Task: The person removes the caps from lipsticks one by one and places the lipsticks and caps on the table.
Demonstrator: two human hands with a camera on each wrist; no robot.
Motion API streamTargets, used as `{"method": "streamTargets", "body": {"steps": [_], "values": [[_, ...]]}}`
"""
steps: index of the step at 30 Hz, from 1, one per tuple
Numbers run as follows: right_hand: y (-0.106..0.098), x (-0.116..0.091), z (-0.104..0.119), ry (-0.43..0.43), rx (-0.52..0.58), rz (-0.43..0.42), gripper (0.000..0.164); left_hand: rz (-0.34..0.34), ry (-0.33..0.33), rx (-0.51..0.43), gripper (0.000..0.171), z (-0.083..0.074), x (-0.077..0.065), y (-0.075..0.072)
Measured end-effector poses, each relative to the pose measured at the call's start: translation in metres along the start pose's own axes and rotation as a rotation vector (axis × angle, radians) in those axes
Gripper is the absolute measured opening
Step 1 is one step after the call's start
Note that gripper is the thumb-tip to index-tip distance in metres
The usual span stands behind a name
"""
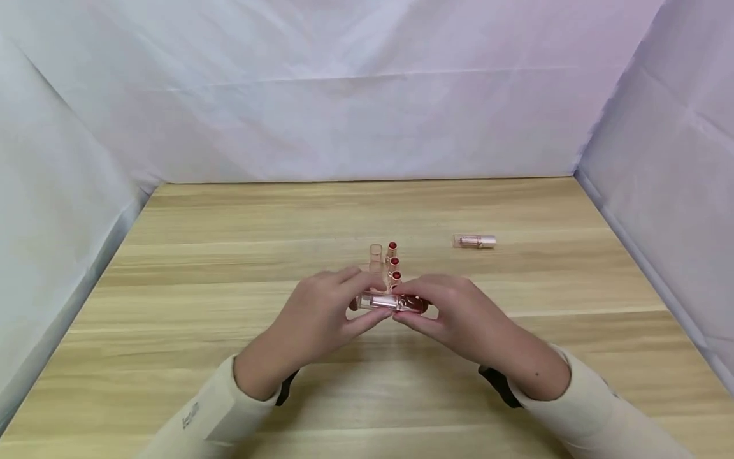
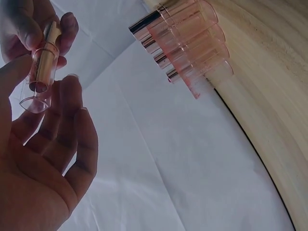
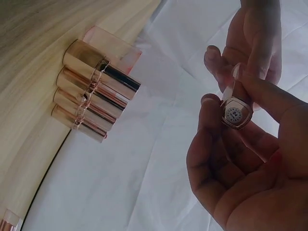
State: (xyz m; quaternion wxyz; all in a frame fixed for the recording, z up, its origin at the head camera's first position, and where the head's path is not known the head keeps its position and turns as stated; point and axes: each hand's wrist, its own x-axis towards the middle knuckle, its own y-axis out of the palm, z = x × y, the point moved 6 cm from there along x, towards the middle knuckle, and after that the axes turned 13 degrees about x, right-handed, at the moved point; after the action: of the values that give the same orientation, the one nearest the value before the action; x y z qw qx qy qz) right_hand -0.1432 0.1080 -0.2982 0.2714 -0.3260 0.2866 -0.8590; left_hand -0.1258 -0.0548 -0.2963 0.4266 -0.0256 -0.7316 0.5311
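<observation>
Both hands hold one lipstick (image 1: 383, 301) level between them, close over the table. My left hand (image 1: 323, 312) pinches its clear cap end between thumb and fingers. The rose-gold base end is gripped by my right hand (image 1: 461, 309); a round label shows on the base (image 3: 234, 113) in the right wrist view. Through the clear cap (image 2: 34, 102) in the left wrist view, the metal tube is visible. Just beyond the hands, several uncapped lipsticks (image 1: 394, 262) with red tops stand in a row, partly hidden by the fingers. Clear caps (image 1: 375, 252) stand along their left side.
Another lipstick (image 1: 474, 241) lies on its side at the right, capped with clear plastic. The wood-grain table (image 1: 229, 223) is bounded by white cloth (image 1: 367, 127) at the back and both sides.
</observation>
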Motion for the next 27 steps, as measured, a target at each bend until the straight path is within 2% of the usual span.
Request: {"method": "streamTargets", "body": {"steps": [5, 10, 16, 21, 27], "values": [[0.0, 0.0, 0.003, -0.001, -0.033, 0.005, 0.028, -0.018, 0.013, 0.038, 0.029, 0.0, -0.001, -0.006], [0.002, 0.001, 0.002, 0.029, -0.079, 0.031, 0.025, -0.01, -0.003, 0.026, 0.028, 0.002, -0.002, -0.006], [0.004, 0.002, 0.0, 0.06, -0.148, 0.055, 0.021, 0.012, -0.026, 0.011, 0.025, 0.004, -0.005, 0.0], [0.006, 0.001, -0.003, 0.083, -0.166, 0.094, 0.02, 0.028, -0.039, 0.031, 0.026, 0.001, -0.008, 0.005], [0.007, 0.001, -0.005, 0.084, -0.18, 0.101, 0.019, 0.033, -0.04, 0.048, 0.026, 0.001, -0.008, 0.005]]}}
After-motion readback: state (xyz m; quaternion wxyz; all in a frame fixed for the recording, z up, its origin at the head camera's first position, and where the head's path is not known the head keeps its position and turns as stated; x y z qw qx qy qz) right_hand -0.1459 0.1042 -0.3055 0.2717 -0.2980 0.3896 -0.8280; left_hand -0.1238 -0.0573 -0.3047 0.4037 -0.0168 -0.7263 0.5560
